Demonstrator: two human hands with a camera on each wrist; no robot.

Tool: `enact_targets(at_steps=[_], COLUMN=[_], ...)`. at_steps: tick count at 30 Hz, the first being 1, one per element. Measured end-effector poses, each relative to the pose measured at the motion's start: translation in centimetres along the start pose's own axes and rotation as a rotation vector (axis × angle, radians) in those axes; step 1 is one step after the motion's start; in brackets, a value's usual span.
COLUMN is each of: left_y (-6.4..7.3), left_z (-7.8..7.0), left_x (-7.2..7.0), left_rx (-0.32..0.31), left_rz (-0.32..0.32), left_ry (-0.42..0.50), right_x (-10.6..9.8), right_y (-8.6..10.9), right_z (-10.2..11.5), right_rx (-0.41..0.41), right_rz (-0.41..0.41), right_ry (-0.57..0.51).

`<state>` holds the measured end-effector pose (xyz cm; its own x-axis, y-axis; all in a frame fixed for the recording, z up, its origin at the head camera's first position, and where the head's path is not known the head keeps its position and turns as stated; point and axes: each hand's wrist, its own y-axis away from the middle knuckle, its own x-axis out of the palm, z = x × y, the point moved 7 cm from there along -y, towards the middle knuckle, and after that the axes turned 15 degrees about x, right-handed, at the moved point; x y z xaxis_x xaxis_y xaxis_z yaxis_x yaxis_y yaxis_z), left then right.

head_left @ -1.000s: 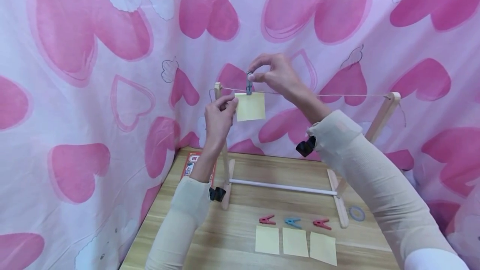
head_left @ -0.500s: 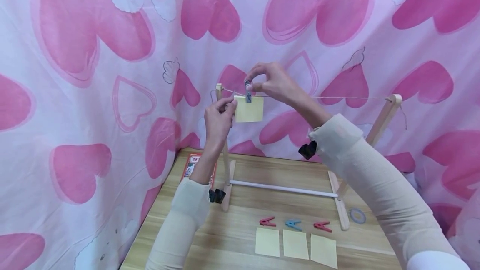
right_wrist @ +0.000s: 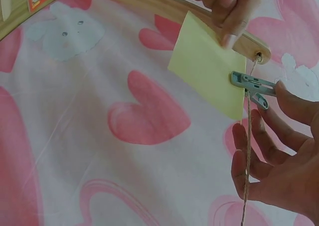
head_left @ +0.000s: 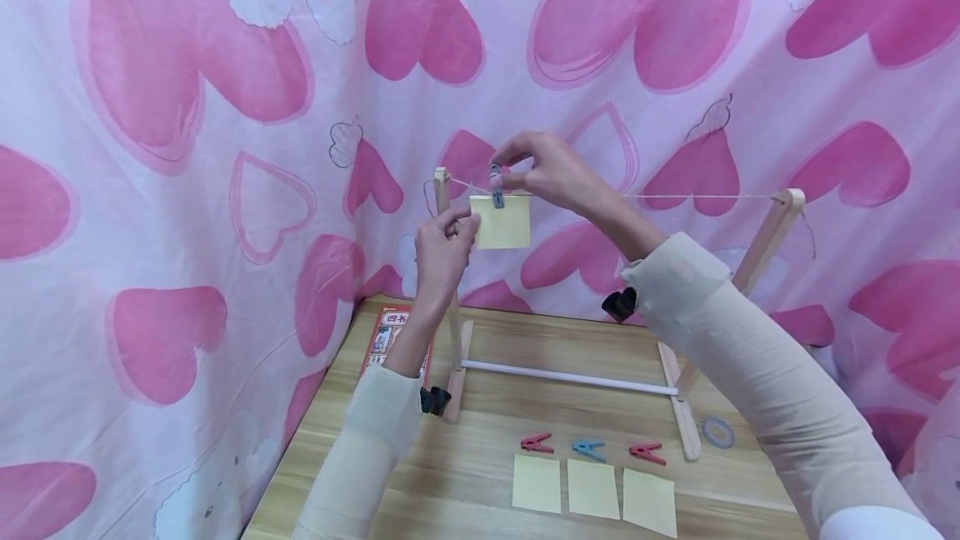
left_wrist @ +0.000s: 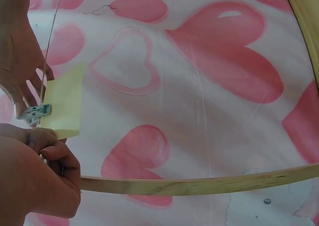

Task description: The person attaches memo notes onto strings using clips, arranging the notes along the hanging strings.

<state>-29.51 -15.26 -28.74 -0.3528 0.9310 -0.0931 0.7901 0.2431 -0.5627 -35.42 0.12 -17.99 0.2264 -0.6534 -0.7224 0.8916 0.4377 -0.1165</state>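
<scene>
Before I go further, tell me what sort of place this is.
Likely a curtained-off tabletop workspace, probably indoors: a pink heart-patterned curtain hangs behind a wood-grain table, which bears a wooden stand strung with string and a row of clips.

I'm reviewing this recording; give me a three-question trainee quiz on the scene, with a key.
1. Multiple choice: what does the person's right hand pinch?
A) a white rod
B) a grey plastic clothespin
C) a translucent ring
2. True or false: in the head view, the blue plastic clothespin lies left of both red plastic clothespins.
3. Count: how many pale yellow paper sheets lie on the wooden table?

Key:
1. B
2. False; it lies between them.
3. Three; the left hand holds a fourth sheet.
</scene>
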Motion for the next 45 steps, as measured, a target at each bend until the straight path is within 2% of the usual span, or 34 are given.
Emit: enact_targets(at_steps=[4, 10, 12, 14, 16, 19, 21, 23, 26, 29, 32, 35, 38, 42, 45], left_y=[0.5, 0.8, 0.8, 0.9, 1.1, 1.8, 2.4, 2.8, 3.2, 3.4, 4.0, 5.8, 8.7, 14.0, 18.8], left_z=[1.0, 2.0, 2.2, 2.3, 2.4, 2.6, 2.9, 3.1, 3.5, 3.9, 4.4, 5.5, 7.2, 10.0, 12.5], left_x=[0.1, 0.6, 0.8, 0.9, 1.1, 1.4, 1.5, 1.5, 1.4, 1.4, 1.3, 1.1, 0.8, 0.9, 1.6], left_rx=[-0.038, -0.055, -0.061, -0.061, -0.069, -0.084, -0.092, -0.096, -0.102, -0.116, -0.142, -0.162, -0.15, -0.159, -0.215], left_rz=[0.021, 0.033, 0.036, 0.041, 0.052, 0.091, 0.121, 0.145, 0.165, 0.174, 0.192, 0.242, 0.324, 0.449, 0.532], left_ry=[0.053, 0.115, 0.132, 0.147, 0.166, 0.159, 0.126, 0.091, 0.075, 0.097, 0.119, 0.107, 0.026, -0.062, -0.054], right_x=[-0.1, -0.2, -0.5, -1.0, -1.7, -2.3, -1.9, -0.9, 1.0, 2.8, 4.4, 6.0, 7.4, 9.4, 11.7], right_y=[0.2, 0.7, 1.0, 1.8, 3.4, 7.6, 10.7, 13.6, 16.7, 18.6, 19.6, 20.2, 20.9, 21.5, 21.7], right_z=[0.0, -0.4, -0.7, -1.0, -1.5, -2.6, -3.6, -4.8, -7.1, -9.7, -12.2, -14.1, -15.4, -16.5, -17.7], right_rx=[-0.014, -0.008, -0.01, -0.028, -0.07, -0.16, -0.233, -0.275, -0.287, -0.22, -0.142, -0.09, -0.073, -0.076, -0.039], right_rz=[0.0, 0.025, 0.011, -0.039, -0.128, -0.312, -0.413, -0.475, -0.49, -0.463, -0.428, -0.4, -0.399, -0.358, -0.285], right_ry=[-0.011, -0.042, -0.043, -0.046, -0.05, -0.062, -0.07, -0.077, -0.075, -0.054, -0.019, 0.024, 0.05, 0.041, 0.037])
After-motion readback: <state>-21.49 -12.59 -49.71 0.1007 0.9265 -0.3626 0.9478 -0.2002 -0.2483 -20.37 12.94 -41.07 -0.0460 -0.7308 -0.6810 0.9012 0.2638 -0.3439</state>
